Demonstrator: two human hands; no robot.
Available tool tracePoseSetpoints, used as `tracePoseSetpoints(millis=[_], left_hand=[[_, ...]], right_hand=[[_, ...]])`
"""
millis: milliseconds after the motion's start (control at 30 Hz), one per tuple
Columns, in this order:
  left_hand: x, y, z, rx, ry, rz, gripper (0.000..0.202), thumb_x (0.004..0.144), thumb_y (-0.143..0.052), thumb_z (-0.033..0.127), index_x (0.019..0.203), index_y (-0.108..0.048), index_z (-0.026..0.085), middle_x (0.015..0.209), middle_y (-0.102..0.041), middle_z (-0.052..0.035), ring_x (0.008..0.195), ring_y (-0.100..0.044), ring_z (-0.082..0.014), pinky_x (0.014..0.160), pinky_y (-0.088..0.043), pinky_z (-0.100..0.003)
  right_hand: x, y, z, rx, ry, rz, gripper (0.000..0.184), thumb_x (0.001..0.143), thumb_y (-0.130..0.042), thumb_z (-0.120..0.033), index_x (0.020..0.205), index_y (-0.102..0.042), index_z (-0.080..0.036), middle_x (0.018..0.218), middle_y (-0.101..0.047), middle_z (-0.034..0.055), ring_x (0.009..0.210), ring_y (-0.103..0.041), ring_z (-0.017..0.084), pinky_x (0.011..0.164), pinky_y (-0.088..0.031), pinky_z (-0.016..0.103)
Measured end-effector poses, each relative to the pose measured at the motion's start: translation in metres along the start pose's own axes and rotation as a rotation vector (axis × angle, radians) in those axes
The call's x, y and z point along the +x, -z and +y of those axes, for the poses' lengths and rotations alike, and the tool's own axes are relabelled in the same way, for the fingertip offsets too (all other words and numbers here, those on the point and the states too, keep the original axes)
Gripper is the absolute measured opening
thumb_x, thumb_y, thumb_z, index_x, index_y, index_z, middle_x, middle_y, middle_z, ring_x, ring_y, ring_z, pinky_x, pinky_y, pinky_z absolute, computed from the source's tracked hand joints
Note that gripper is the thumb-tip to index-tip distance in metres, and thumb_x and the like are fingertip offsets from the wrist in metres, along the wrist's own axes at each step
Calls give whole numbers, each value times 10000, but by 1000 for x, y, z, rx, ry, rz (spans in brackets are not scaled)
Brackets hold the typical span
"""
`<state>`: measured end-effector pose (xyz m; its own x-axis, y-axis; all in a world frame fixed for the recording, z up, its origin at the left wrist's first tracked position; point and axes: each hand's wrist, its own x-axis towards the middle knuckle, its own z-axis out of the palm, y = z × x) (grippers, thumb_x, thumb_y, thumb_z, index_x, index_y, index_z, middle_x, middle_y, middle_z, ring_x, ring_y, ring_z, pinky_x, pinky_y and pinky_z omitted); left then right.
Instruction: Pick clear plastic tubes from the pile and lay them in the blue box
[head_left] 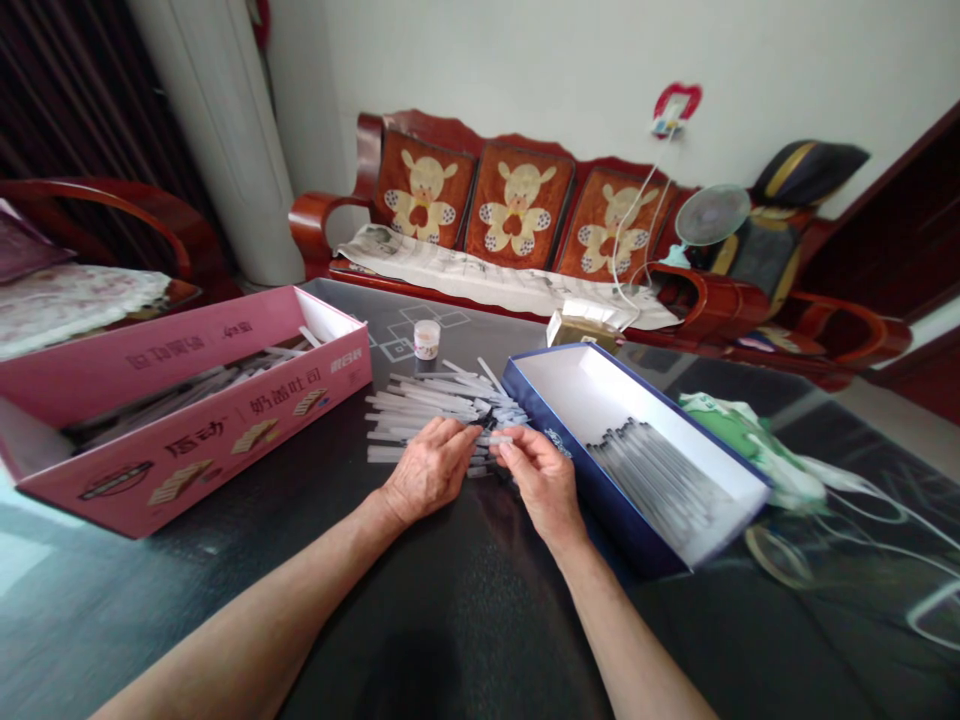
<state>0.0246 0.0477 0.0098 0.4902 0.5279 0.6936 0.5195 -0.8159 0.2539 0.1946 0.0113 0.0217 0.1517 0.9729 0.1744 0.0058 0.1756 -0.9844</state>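
Note:
Between my two hands is a thin, translucent whitish tube (495, 440). My right hand (541, 478) pinches its right end between thumb and fingers. The fingers of my left hand (433, 468) are closed at its left end, the fingertips partly hidden. Just beyond both hands, a loose pile of similar tubes (409, 405) is spread on the dark table (420, 600); small dark pieces show among them. Right of my right hand stands an open blue box (622, 520) with white inside. Dark-tipped tubes (652, 475) lie in it side by side.
At the left stands a long pink box (217, 435) with more tubes inside. A small cup (427, 340) is behind the pile, and a tissue box (581, 328) behind the blue box. A green and white plastic bag (750, 450) and white cable lie at the right. A wooden sofa (330, 225) stands beyond.

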Motion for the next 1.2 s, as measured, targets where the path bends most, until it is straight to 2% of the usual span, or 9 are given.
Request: tracePoseSetpoints(millis=[233,433,633,800,900,967,1067,1133,1200], left_hand=[[1,1,3,-14,8,-50,298,940,-327,160,1102,-576,134,840,-589,-84,763,-506,-179,719,-462,-313],[0,4,6,24,-22,-78,310,924,-328,136,1078,-597,137,833,-592,-85,757,-501,-181,723,-462,-317],[3,5,5,86,-41,-61,306,939,-340,158,1095,-600,115,852,-613,-91,755,-495,-184,721,-456,-318],[3,6,5,156,-118,-36,275,937,-410,208,1141,-584,150,921,-640,-89,805,-525,-202,734,-444,-349],[1,4,6,149,-122,45,370,923,-432,174,1288,-462,118,896,-640,-88,785,-539,-195,745,-456,-348],[1,4,7,133,-142,59,437,917,-444,164,1349,-389,135,905,-644,-83,809,-558,-194,768,-465,-351],[3,7,10,135,-155,102,498,881,-487,140,1365,-370,169,1167,-599,-142,1059,-541,-249,897,-439,-424],[4,10,11,158,-130,166,529,852,-512,122,1360,-377,177,1294,-525,-169,1182,-480,-291,955,-402,-473],[4,11,12,168,-113,216,545,835,-516,102,1358,-382,178,1322,-501,-180,1205,-467,-301,964,-395,-483]], right_hand=[[-1,8,-8,-191,125,-33,186,797,-648,-373,885,-631,-210,814,-704,34,731,-693,191,717,-549,317],[1,10,-14,-247,85,-64,197,761,-674,-382,838,-634,-205,709,-684,14,614,-668,178,632,-539,309],[-1,4,-11,-242,72,-69,156,799,-611,-351,860,-587,-210,733,-648,1,650,-639,164,648,-517,294],[-3,2,-22,-613,290,-150,50,808,-583,-234,851,-599,-214,803,-642,19,730,-601,165,707,-482,284],[-2,0,-37,-850,402,-273,159,847,-526,-181,949,-644,-210,916,-659,62,867,-610,194,800,-468,308],[0,1,-48,-1001,437,-351,195,854,-513,-169,969,-667,-205,932,-652,79,903,-606,206,829,-461,317],[7,17,-68,-1147,470,-342,186,837,-547,-186,938,-702,-211,938,-634,77,902,-598,199,837,-454,298],[12,43,-82,-1218,453,-258,186,832,-558,-213,926,-719,-220,918,-630,69,880,-598,189,816,-451,281],[16,78,-94,-1326,374,-133,187,822,-563,-236,894,-734,-211,862,-643,65,825,-608,189,774,-447,282]])
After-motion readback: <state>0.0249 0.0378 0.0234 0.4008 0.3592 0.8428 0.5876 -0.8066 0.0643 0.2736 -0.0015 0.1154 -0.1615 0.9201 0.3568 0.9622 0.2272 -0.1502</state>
